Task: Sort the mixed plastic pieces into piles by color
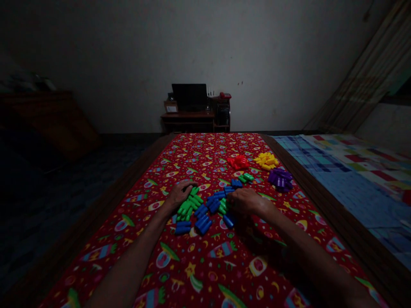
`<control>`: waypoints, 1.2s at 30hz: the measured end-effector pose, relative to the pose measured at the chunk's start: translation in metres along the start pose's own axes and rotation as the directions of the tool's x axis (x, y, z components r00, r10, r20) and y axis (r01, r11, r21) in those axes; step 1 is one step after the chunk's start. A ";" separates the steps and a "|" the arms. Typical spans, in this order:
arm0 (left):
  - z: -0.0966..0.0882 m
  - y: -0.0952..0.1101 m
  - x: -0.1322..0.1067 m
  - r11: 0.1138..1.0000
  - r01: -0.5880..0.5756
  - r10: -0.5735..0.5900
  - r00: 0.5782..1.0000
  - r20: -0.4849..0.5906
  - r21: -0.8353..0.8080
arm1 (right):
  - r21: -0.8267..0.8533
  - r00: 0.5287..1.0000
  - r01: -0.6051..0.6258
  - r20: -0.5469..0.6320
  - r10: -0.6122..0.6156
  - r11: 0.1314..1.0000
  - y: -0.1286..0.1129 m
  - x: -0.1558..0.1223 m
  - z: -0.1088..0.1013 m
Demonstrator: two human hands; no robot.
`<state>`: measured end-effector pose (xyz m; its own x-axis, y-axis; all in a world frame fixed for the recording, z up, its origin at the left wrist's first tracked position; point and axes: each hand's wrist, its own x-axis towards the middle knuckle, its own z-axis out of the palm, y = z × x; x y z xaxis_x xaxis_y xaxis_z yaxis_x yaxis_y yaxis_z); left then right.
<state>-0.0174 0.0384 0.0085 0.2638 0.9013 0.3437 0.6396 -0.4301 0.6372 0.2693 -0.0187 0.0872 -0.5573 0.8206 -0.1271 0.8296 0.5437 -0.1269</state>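
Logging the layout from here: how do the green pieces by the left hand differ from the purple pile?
The green plastic pieces lie side by side against the left hand; the purple pile is a tight heap with no hand near. The green pieces sit nearer the person, the purple pile farther off to the right. Both are plastic pieces on the red printed cover.

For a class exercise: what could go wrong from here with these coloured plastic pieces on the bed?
The right hand lies against the green pieces and blue pieces, so a careless sweep could scatter them into each other. The red heap, yellow heap and purple heap sit close together, so they might get knocked and mix. The dim light could make blue and purple hard to tell apart.
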 end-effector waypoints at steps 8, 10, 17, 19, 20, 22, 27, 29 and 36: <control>0.000 -0.003 0.002 1.000 0.000 0.000 1.000 0.017 -0.001 | 0.101 0.952 -0.234 -0.177 0.249 0.967 0.073 0.000 -0.015; 0.000 -0.002 0.002 1.000 -0.005 0.005 1.000 0.013 -0.008 | 0.101 0.908 -0.291 -0.284 0.308 0.951 0.080 0.000 -0.012; 0.000 -0.002 0.001 1.000 -0.004 0.004 1.000 0.013 -0.005 | 0.135 0.910 -0.042 -0.404 0.093 0.990 0.042 0.014 0.009; 0.000 -0.002 0.001 1.000 -0.002 0.002 1.000 0.009 -0.008 | 0.120 0.939 0.089 -0.340 -0.044 0.989 0.030 0.018 0.019; 0.000 -0.002 0.001 1.000 -0.002 0.002 1.000 0.006 -0.010 | 0.109 0.936 0.140 -0.339 -0.095 0.984 0.026 0.020 0.023; 0.001 -0.002 0.001 1.000 -0.002 0.003 1.000 0.008 -0.012 | 0.091 0.906 0.178 -0.404 -0.127 0.980 0.023 0.021 0.034; 0.001 -0.002 0.002 1.000 0.003 -0.003 1.000 0.009 -0.006 | 0.060 0.905 0.057 -0.426 -0.026 0.997 0.019 0.023 0.053; 0.002 -0.003 0.002 1.000 0.004 -0.003 1.000 0.008 -0.005 | 0.040 0.924 0.066 -0.379 -0.046 0.997 0.008 0.022 0.056; 0.003 0.000 0.001 1.000 0.014 -0.014 1.000 0.004 -0.014 | 0.127 0.872 0.266 -0.455 -0.182 0.955 -0.023 0.020 0.049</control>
<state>-0.0150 0.0392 0.0070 0.2580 0.9073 0.3320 0.6332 -0.4184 0.6512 0.2377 -0.0230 0.0392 -0.6211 0.6962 0.3599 0.6397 0.7157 -0.2803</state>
